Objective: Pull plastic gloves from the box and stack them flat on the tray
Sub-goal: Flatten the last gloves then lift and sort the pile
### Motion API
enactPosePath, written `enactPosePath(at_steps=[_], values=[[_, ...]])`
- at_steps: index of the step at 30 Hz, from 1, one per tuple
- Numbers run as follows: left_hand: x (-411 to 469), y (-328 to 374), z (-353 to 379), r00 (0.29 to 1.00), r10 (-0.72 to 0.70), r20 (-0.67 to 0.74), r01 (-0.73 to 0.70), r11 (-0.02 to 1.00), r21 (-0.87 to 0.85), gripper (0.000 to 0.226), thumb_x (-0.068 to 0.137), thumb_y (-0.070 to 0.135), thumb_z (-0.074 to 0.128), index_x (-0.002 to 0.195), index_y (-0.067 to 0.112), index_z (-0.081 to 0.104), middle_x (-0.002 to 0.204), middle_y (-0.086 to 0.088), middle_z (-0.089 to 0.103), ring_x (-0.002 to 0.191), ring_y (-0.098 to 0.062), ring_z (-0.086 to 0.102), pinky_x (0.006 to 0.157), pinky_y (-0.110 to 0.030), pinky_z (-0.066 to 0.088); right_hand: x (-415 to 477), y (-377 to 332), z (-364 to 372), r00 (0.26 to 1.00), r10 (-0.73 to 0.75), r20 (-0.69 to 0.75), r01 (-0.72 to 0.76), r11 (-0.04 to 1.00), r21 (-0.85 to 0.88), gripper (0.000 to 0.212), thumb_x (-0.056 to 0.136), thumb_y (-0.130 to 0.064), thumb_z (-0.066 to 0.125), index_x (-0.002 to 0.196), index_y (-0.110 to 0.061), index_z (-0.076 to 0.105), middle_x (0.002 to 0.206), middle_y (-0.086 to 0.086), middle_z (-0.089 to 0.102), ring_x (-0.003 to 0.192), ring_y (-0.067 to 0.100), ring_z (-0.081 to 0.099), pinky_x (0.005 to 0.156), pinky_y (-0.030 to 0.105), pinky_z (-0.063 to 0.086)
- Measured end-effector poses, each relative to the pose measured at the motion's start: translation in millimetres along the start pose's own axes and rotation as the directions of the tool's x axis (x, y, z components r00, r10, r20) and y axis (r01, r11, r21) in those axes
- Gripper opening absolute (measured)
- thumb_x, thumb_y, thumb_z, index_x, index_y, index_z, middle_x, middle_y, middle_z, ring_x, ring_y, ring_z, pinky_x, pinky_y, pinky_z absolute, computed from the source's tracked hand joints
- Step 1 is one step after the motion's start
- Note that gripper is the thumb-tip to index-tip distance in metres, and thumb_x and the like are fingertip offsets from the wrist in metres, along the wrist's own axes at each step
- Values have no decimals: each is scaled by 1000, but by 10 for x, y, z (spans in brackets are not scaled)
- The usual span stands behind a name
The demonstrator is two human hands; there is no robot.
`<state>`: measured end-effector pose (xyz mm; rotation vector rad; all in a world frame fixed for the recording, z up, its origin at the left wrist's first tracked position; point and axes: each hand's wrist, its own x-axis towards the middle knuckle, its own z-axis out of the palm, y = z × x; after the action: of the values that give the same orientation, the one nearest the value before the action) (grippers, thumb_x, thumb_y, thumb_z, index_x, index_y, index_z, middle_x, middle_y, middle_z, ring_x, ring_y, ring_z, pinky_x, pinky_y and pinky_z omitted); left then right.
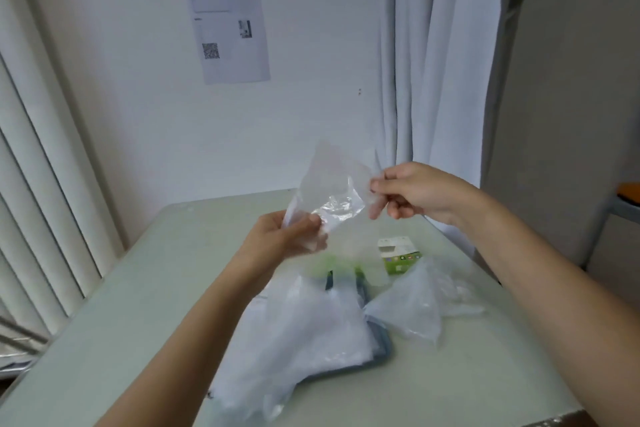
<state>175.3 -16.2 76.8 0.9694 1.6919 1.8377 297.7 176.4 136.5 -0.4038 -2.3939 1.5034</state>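
Head view looks down on a pale green counter (138, 305) that meets a white wall at its far edge. Both hands are raised above the counter's middle and hold one clear plastic glove (329, 191) stretched between them in the air. The left hand (287, 236) pinches the glove's lower left corner between thumb and curled fingers. The right hand (412, 191) nips its upper right edge between thumb and forefinger, the other fingers curled in beneath. The glove is crumpled and slanted, touching nothing on the counter.

Below the hands, a blue-grey tray (381, 347) lies towards the near edge. Only its right rim and near right corner show, since a stack of clear gloves (304, 329) covers it and spills over its near and left sides. Just right of the tray, a loose heap of crumpled gloves (415, 308) rests on the counter, touching the tray's rim. Beyond that heap, nearer the right edge, stands the green and white glove box (398, 255), its top torn open.

A printed sheet (228, 28) with QR codes hangs on the wall, a pale curtain (433, 62) falls behind the far right corner, and vertical blinds (41, 184) run along the left.
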Motion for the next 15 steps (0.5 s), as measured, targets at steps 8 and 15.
enactPosePath(at_steps=[8,15], values=[[-42,288,-628,978,-165,126,96,899,427,21,87,14,67,66,11,69,57,-1,66,49,-11,61,52,-17,47,175,182,488,957,15,290,-56,989,133,71,61,-58,74,109,-7,66,91,4,73,88,14,69,80,21,52],[65,173,-1022,937,-335,101,200,747,634,27,81,29,74,57,17,70,58,-1,62,49,-8,52,53,-14,42,316,323,984,983,140,115,-170,935,311,14,91,-8,61,77,-6,61,54,0,64,48,7,61,52,18,53]])
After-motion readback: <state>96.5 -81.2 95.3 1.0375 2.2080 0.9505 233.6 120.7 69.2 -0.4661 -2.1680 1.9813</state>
